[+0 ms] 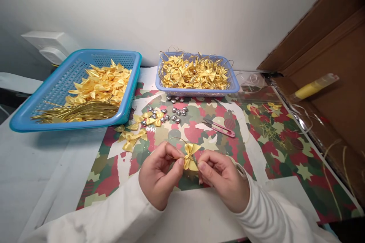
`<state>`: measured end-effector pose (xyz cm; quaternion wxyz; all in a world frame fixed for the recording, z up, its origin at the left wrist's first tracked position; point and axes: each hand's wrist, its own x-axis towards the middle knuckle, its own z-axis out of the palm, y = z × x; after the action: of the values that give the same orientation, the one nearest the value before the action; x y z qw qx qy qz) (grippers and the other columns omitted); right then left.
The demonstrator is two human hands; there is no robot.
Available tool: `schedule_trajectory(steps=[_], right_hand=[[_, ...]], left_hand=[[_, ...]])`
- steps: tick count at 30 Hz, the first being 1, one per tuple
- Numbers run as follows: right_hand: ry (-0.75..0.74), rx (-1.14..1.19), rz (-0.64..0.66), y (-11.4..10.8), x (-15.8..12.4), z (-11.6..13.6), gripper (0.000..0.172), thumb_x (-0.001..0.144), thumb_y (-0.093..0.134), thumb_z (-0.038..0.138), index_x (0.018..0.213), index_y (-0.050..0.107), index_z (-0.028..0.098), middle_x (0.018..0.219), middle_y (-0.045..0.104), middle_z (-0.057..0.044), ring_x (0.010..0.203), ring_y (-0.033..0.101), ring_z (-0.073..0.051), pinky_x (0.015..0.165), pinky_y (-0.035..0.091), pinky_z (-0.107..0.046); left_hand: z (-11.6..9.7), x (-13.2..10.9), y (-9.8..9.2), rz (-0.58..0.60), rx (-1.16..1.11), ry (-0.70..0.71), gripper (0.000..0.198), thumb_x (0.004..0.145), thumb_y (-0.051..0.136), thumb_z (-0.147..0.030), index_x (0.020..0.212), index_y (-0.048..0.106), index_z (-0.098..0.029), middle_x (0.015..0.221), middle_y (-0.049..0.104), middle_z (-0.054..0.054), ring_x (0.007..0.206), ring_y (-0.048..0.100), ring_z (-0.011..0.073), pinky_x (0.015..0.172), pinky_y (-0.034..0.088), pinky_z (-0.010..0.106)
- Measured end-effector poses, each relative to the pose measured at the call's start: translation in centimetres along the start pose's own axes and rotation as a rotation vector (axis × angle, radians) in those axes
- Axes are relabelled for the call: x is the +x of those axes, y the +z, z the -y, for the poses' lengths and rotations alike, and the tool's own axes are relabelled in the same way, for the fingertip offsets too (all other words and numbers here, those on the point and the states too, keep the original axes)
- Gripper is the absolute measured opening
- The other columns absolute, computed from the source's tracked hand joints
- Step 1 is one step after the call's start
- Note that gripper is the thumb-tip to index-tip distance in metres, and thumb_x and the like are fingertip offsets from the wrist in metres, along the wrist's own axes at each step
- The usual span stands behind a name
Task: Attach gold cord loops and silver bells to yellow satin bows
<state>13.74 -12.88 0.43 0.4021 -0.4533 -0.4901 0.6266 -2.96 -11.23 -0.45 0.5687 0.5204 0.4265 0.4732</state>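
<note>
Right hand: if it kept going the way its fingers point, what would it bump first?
Probably the yellow bow, pinched by the left hand. The right hand points straight at it, fingertips close; contact unclear.

Long white sleeves [268,212] end at bare left hand [159,176] and right hand [225,182].

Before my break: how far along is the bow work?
Done: the small blue basket holds a heap of looped bows. In hand: left hand and right hand pinch one yellow bow. Left: many plain bows and gold wires sit in the teal basket.
</note>
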Motion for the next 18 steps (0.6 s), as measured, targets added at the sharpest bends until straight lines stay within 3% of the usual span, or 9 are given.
schedule_trajectory(steps=[18], right_hand=[[0.039, 0.136, 0.043, 0.38, 0.22, -0.64, 0.029, 0.088, 0.053, 0.039, 0.070, 0.050, 0.017, 0.057, 0.039, 0.006, 0.050, 0.036, -0.006, 0.049, 0.036, -0.019]], left_hand=[[0.46, -0.19, 0.00, 0.039, -0.033, -0.048, 0.012, 0.086, 0.054, -0.021, 0.075, 0.051, -0.019, 0.068, 0.051, -0.002, 0.061, 0.048, 0.0100, 0.055, 0.040, 0.020]])
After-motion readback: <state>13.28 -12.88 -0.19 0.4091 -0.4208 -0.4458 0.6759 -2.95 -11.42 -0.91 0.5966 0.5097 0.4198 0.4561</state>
